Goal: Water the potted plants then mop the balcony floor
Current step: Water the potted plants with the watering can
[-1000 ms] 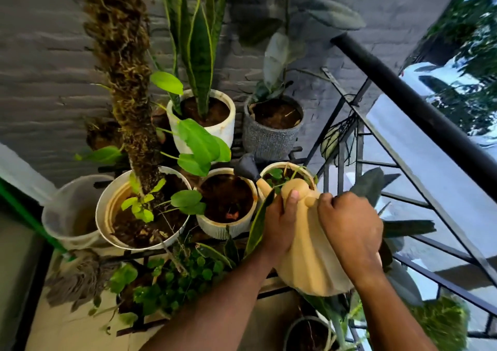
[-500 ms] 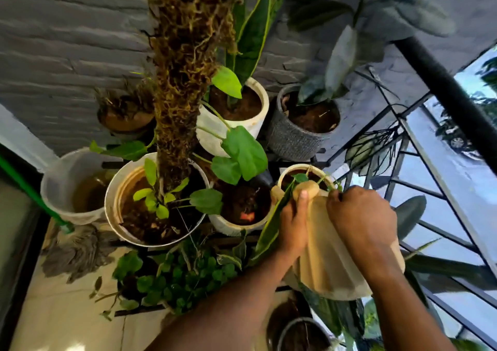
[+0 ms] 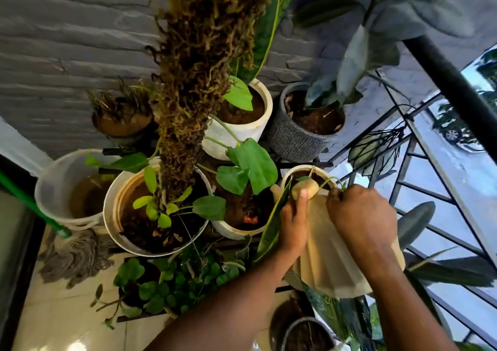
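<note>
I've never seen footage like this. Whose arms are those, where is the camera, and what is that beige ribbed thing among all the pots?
There is no machine here: a person wears a wide-angle camera on the head, looking down at their own two bare hands. The left hand steadies the neck of a beige ribbed watering can, thumb on its rounded top, while the right hand holds the can from above. The can is tipped toward a small white pot by the black railing. Whether water is flowing cannot be seen. Around it stand more pots: a large white pot with a mossy pole, and a grey textured pot. At left, a mop lies on the tiled floor beside a bucket.
</note>
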`<state>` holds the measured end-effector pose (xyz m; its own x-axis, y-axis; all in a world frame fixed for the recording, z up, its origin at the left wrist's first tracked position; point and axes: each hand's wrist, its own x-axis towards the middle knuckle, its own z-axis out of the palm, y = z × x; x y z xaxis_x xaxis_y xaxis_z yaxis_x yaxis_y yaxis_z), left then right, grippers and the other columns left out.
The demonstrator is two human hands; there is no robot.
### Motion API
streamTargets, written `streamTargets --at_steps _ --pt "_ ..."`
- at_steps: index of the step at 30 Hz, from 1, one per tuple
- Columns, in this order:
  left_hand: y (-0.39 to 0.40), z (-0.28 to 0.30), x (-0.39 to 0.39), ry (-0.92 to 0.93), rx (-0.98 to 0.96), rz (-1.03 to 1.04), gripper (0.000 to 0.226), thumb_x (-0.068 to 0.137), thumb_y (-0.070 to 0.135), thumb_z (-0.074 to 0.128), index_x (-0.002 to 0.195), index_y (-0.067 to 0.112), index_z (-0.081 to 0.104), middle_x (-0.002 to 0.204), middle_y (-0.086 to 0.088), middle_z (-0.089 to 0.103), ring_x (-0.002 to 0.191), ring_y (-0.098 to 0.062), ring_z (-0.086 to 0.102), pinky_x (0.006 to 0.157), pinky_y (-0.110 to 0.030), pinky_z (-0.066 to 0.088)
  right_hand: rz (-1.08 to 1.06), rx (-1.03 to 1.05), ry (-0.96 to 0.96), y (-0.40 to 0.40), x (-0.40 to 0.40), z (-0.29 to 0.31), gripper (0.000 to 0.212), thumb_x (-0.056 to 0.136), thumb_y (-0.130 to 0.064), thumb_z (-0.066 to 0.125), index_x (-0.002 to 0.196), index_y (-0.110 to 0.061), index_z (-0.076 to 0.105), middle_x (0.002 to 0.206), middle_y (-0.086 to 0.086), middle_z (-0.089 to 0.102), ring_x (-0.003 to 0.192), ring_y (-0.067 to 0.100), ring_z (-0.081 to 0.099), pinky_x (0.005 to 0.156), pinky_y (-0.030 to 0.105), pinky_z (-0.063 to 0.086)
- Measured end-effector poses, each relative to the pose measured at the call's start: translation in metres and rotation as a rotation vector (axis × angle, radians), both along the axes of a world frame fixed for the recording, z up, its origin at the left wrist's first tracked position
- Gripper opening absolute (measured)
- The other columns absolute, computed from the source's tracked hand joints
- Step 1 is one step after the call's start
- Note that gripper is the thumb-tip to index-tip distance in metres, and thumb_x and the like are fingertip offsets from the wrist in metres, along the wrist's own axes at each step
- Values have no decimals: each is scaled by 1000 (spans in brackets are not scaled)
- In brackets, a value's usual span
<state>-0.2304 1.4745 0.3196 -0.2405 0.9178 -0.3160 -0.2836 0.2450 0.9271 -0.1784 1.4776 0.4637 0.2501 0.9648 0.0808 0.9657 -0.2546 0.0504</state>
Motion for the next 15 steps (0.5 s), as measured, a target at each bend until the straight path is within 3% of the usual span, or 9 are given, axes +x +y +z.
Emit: streamTargets --at_steps 3,6,9,15 --pt "-7 8 -4 61 46 -23 40 107 36 48 103 6 75 93 -9 75 79 5 62 75 -8 43 -12 32 32 -8 3 2 48 100 -44 51 69 -9 64 62 8 53 62 35 64 57 33 52" --pt "-17 21 -6 78 129 -28 44 104 43 48 102 9 75 93 -4 76 84 -1 65 78 -13 47 -38 48 61 -22 9 4 54 101 -47 48 67 -8 62 64 9 61 59 33 63 62 41 60" --pt "-28 32 -6 110 171 -60 66 91 68 40 98 12 72 91 -4 74 88 -16 67 80 -27 51 -76 107 100 -37 18 8 55 99 -47 49 59 -10 55 56 6 54 49 27 53 59 34 54" --pt "-49 56 -2 220 260 -107 78 84 85 38 101 15 68 99 -7 74 100 -27 68 92 -44 52 -138 209 242 -76 34 25 55 97 -40 52 53 -7 55 52 7 52 48 27 51 56 32 47"
